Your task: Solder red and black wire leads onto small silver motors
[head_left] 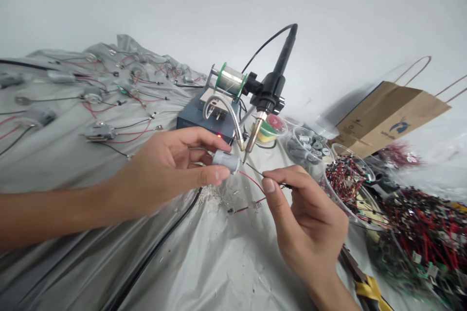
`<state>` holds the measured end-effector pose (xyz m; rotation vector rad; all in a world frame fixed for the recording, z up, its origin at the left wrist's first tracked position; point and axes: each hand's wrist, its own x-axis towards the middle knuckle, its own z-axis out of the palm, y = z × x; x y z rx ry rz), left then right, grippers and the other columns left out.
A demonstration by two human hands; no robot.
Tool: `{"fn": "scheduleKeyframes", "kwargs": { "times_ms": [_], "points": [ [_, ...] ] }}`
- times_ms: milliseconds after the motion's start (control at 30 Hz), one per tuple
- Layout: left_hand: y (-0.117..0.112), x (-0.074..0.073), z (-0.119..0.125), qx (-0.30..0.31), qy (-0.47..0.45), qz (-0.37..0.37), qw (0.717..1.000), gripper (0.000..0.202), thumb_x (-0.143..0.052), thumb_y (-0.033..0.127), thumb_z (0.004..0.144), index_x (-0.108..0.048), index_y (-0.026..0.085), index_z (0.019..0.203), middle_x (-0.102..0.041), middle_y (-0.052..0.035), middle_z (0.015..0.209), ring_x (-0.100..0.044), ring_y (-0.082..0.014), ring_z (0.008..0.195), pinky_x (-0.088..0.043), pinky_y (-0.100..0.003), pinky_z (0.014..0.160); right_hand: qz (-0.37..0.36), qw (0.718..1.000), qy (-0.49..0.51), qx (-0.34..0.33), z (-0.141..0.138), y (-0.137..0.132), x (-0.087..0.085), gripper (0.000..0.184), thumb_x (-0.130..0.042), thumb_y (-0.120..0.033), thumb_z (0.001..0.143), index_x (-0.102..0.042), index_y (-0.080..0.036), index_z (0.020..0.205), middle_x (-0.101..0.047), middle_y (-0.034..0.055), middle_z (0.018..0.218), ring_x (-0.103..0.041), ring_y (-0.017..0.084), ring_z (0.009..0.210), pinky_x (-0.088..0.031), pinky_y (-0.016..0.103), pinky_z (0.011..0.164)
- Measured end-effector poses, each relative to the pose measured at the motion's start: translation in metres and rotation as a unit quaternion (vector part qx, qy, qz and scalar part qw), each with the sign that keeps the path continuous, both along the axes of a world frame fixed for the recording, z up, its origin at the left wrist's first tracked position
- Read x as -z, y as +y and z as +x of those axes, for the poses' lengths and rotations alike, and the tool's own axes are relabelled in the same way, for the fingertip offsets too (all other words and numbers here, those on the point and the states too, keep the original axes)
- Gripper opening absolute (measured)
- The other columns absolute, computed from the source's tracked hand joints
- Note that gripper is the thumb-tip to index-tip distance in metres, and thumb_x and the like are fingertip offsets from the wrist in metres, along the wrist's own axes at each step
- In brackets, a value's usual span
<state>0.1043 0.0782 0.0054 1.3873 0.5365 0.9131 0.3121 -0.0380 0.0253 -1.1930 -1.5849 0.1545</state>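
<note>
My left hand (171, 165) is closed on a small grey DC motor (224, 159), thumb below and fingers above. The motor's terminal end faces the tip of a soldering iron (254, 136) clamped in a stand. My right hand (302, 204) pinches a thin black wire (253, 170) between thumb and forefinger, its free end close to the iron's tip. Whether wire and tip touch is too small to tell. From the motor a red wire (251, 178) runs beneath my right fingers. A curved metal solder-feed tube (233, 119) points down beside the iron.
Behind my hands stands a blue soldering station (189, 114) with a solder spool (231, 79). Wired motors (97, 131) lie on the grey cloth at left. Tubs of motors (308, 146) and wires (346, 180), pliers (365, 286) and a paper bag (390, 114) are at right.
</note>
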Motion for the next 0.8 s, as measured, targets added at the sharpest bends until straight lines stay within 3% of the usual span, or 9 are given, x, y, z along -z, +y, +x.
{"fn": "scheduleKeyframes", "kwargs": {
  "times_ms": [200, 533, 800],
  "points": [
    [-0.002, -0.006, -0.001, 0.013, 0.004, -0.017, 1.0, 0.032, -0.092, 0.032, 0.086, -0.079, 0.021, 0.112, -0.08, 0.0002, 0.081, -0.069, -0.0119, 0.07, -0.056, -0.02, 0.065, -0.002, 1.0, 0.0, 0.0, 0.0, 0.0, 0.0, 0.024, -0.07, -0.004, 0.098, -0.075, -0.023, 0.11, -0.071, -0.0011, 0.092, -0.06, 0.013, 0.082, -0.046, 0.031, 0.074],
    [-0.003, -0.011, -0.001, 0.026, 0.01, -0.033, 0.999, 0.03, -0.091, 0.03, 0.088, -0.077, 0.021, 0.113, -0.08, 0.0027, 0.079, -0.067, -0.0089, 0.068, -0.053, -0.015, 0.063, 0.001, 1.0, -0.004, 0.001, -0.001, 0.0, 0.0, 0.023, -0.07, -0.003, 0.098, -0.075, -0.023, 0.11, -0.071, -0.0009, 0.092, -0.06, 0.013, 0.082, -0.046, 0.031, 0.073],
    [-0.003, -0.009, -0.002, 0.019, 0.014, -0.022, 0.999, 0.031, -0.092, 0.033, 0.087, -0.077, 0.022, 0.113, -0.08, 0.0017, 0.08, -0.069, -0.0114, 0.071, -0.053, -0.018, 0.064, 0.003, 1.0, 0.0, -0.001, -0.001, 0.0, 0.0, 0.023, -0.071, -0.003, 0.098, -0.075, -0.023, 0.11, -0.071, -0.0006, 0.092, -0.06, 0.013, 0.081, -0.046, 0.032, 0.072]
  ]
}}
